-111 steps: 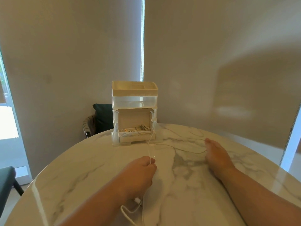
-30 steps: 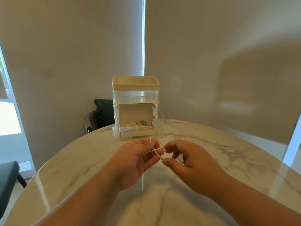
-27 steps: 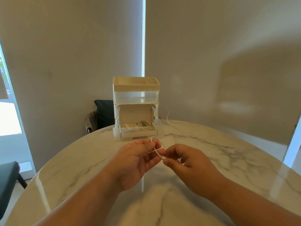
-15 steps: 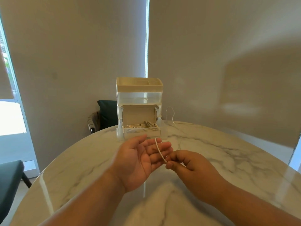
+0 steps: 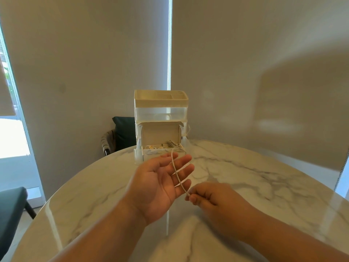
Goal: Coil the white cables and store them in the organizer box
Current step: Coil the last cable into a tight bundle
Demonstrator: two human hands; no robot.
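Since the earlier frame, your left hand [image 5: 160, 178] had opened flat, fingers released, white cable [image 5: 177, 173] draped across them at frame centre. Your right hand [image 5: 211, 199] pinched its end. Coiling was under way; the next wrap needed steady tension before reaching the organizer box [image 5: 160, 118] on the desk [image 5: 264, 186].

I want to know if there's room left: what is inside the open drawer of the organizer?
The open drawer holds several bundled cables and a small yellowish connector. Its front wall hides the bottom, so the room left cannot be judged.
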